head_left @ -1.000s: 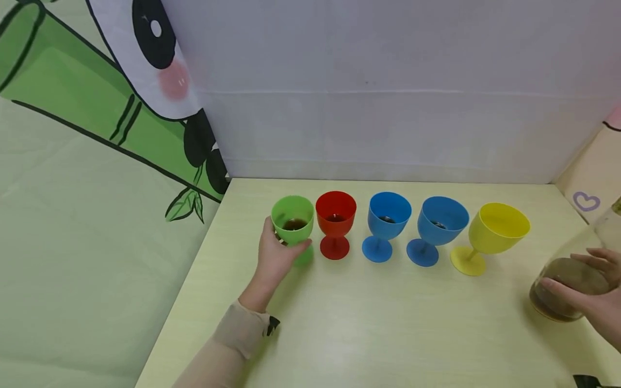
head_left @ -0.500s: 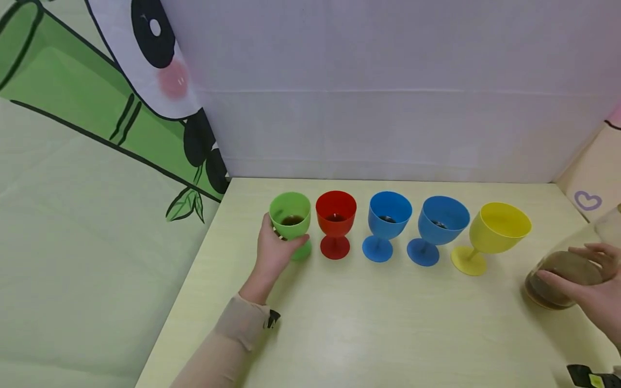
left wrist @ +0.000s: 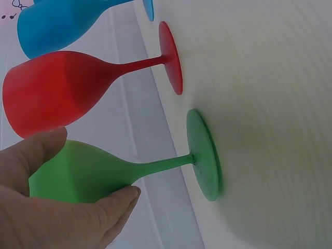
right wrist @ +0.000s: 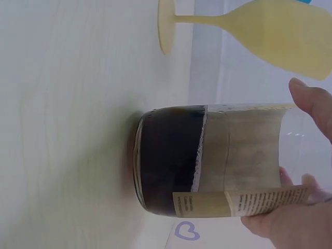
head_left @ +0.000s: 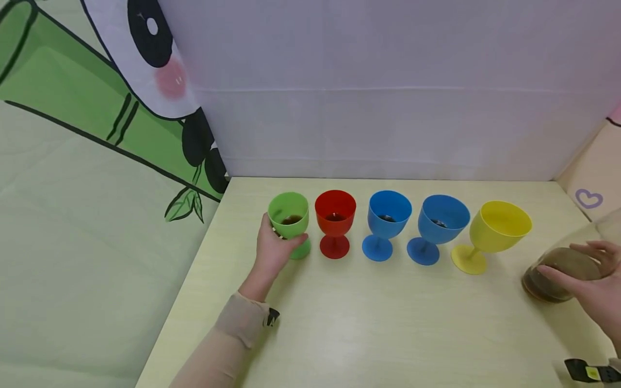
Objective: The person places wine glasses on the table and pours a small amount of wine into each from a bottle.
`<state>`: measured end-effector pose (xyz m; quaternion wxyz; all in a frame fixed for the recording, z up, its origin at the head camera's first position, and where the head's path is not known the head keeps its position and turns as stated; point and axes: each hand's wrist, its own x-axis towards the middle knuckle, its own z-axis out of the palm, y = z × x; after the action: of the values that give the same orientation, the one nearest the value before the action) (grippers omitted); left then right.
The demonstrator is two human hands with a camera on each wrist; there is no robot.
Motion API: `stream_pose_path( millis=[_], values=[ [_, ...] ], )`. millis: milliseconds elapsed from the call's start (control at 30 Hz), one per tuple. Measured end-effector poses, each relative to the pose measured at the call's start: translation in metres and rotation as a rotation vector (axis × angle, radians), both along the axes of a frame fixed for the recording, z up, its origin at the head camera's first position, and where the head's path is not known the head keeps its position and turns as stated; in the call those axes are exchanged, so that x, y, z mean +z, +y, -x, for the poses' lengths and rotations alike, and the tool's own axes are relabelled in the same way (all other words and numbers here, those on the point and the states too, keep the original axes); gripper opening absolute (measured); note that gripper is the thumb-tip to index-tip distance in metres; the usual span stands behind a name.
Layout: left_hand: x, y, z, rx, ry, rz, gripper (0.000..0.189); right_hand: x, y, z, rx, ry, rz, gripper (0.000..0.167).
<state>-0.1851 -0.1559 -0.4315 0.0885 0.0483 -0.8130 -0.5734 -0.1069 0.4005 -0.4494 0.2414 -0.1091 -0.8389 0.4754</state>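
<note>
My left hand (head_left: 274,250) grips the bowl of a green goblet (head_left: 291,203) that has dark liquid in its bottom. In the left wrist view, the thumb and fingers lie around the bowl, and the goblet's foot (left wrist: 203,155) is flat on the table. At the right, my right hand (head_left: 592,283) holds a clear glass bottle (right wrist: 174,155) with a paper label (right wrist: 244,204). Dark liquid fills the bottle's lower part. Its base is down at the tabletop, and its neck runs out of the head view.
Right of the green goblet stand a red goblet (head_left: 335,202), two blue goblets (head_left: 390,202) and a yellow goblet (head_left: 499,215) in a row. Dark liquid shows in the red and blue ones. Behind the pale table (head_left: 388,328) rises a plain wall covering (head_left: 388,124).
The green goblet has shifted slightly left, away from the red one, in my left hand's grip. My right hand and the bottle have moved a little farther back and left.
</note>
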Motion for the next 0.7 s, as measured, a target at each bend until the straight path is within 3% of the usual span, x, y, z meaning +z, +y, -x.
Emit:
stream_pose_path(
  millis=[400,700],
  values=[
    [0.000,0.000,0.004,0.030,-0.030,0.005,0.085,-0.006,0.006,0.005,-0.060,0.001,0.027,0.084],
    [-0.002,-0.003,0.005,0.026,-0.027,-0.012,0.082,-0.008,0.012,0.007,-0.054,-0.019,0.093,0.080]
  ],
)
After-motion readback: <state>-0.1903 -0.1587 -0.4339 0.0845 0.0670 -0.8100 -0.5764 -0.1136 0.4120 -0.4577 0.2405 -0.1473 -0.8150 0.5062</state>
